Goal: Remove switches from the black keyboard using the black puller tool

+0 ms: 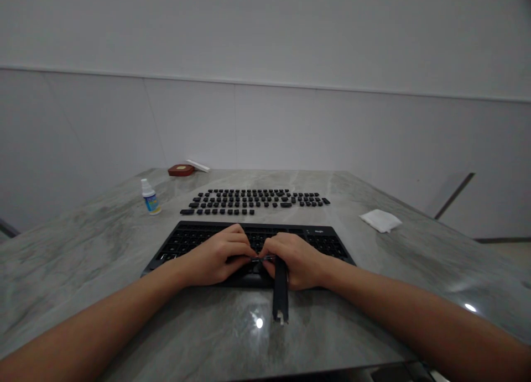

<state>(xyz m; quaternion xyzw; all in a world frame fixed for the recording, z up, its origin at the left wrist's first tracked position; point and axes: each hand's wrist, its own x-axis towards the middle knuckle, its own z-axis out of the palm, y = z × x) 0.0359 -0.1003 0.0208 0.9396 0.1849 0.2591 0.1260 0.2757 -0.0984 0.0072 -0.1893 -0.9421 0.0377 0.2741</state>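
Observation:
A black keyboard (269,227) lies before me, with bare switch spots where keycaps are off. My right hand (294,257) is closed around a long black bar-shaped piece (281,296), whose notched near end shows a bit of white and sticks out past the keyboard's front edge. I cannot make out its exact kind. A small shiny metal part (261,258) shows between my two sets of fingertips, over the keyboard's lower middle. My left hand (219,255) rests over the left half of the keys, its thumb and fingers pinched at that metal part.
Behind the keyboard, loose black keycaps (249,199) stand in rows. To the left is a small spray bottle (150,197); farther back are a reddish-brown case (181,170) and a white strip (198,165). White folded tissue (380,220) lies right on the marbled table (83,249).

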